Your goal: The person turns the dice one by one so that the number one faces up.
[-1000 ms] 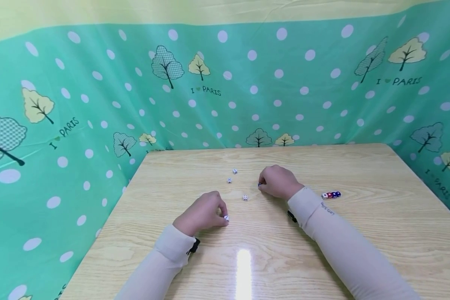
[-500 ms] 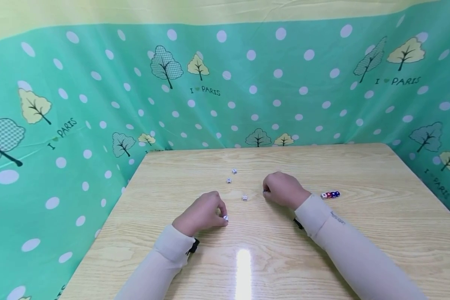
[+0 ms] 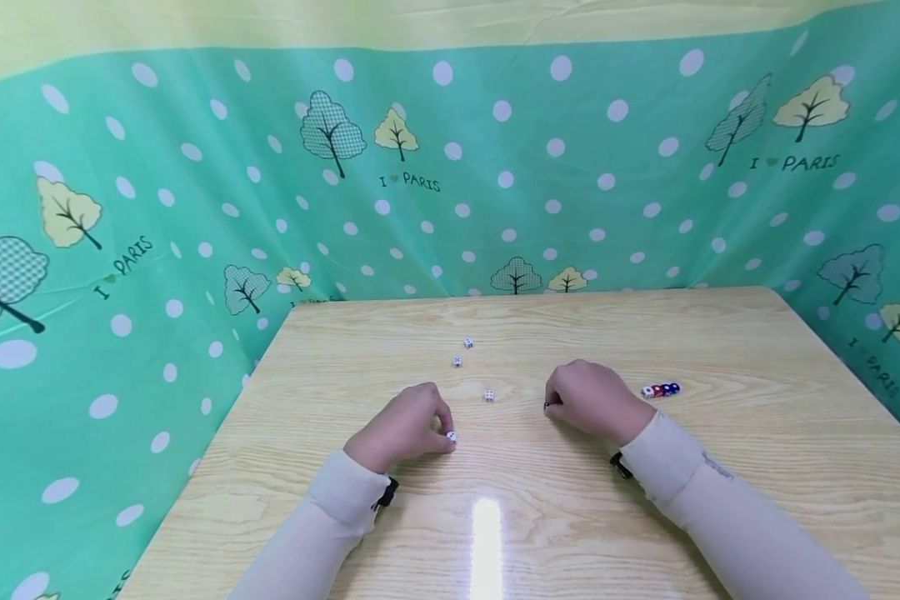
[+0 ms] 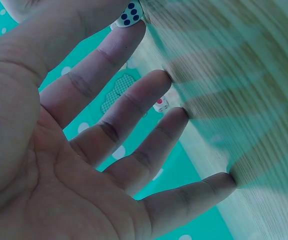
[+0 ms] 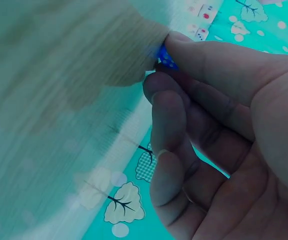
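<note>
My left hand [image 3: 405, 423] pinches a white die [image 3: 452, 437] between thumb and index finger, low over the wooden table. In the left wrist view, dark pips show on this white die [image 4: 131, 14], and the other fingers are spread with their tips at the tabletop. Farther right, my right hand [image 3: 594, 400] pinches a blue die [image 5: 167, 57] at the table surface; from the head view only a dark sliver of it shows. Three loose white dice lie beyond the hands: a far one [image 3: 468, 342], a middle one [image 3: 457, 362] and a nearer one [image 3: 489, 396].
Right of my right hand, a short row of touching dice [image 3: 660, 390] runs white, red, then blue. The wooden table [image 3: 757, 350] ends at a green dotted curtain [image 3: 540, 217] at the back and sides. A bright light reflection [image 3: 487, 542] lies near the front.
My right hand has slid toward me and to the right with the blue die, away from the loose white dice. My left hand stays in place with its white die.
</note>
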Action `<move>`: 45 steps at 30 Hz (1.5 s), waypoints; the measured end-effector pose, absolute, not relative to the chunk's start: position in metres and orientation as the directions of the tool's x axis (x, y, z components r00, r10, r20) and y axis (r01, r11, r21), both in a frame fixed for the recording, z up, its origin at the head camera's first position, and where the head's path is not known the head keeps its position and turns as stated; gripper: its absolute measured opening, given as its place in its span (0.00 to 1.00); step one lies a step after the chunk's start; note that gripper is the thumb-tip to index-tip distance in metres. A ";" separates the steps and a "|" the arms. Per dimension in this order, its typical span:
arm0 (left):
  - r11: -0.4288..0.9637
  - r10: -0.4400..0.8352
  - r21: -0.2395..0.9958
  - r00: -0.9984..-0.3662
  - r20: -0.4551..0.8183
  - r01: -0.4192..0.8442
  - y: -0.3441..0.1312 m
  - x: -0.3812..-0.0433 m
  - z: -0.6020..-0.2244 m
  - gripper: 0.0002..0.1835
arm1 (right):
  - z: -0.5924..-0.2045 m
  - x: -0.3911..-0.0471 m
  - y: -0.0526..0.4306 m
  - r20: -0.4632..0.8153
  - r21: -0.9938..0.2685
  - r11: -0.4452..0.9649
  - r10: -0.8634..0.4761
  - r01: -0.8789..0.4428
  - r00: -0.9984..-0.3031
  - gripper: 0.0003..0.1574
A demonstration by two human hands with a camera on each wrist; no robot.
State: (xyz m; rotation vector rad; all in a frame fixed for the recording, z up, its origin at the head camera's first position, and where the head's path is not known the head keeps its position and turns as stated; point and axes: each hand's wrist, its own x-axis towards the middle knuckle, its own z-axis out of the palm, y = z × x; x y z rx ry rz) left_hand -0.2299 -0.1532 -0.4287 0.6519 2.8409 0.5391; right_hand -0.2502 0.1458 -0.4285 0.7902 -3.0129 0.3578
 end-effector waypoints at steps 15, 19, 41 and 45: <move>0.827 0.469 0.388 -0.879 -0.078 0.407 -0.153 -0.229 -0.426 0.11 | -0.426 -0.200 0.171 0.113 -0.203 0.809 -0.541 -0.552 -0.834 0.09; 0.828 0.468 0.388 -0.880 -0.083 0.404 -0.153 -0.230 -0.425 0.11 | -0.425 -0.193 0.173 0.126 -0.222 0.789 -0.559 -0.573 -0.819 0.07; 0.831 0.464 0.387 -0.882 -0.087 0.399 -0.153 -0.230 -0.428 0.11 | -0.432 -0.196 0.176 0.110 -0.299 0.732 -0.611 -0.612 -0.784 0.11; 0.831 0.462 0.392 -0.882 -0.088 0.396 -0.153 -0.231 -0.428 0.11 | -0.433 -0.197 0.176 0.129 -0.277 0.718 -0.631 -0.639 -0.765 0.12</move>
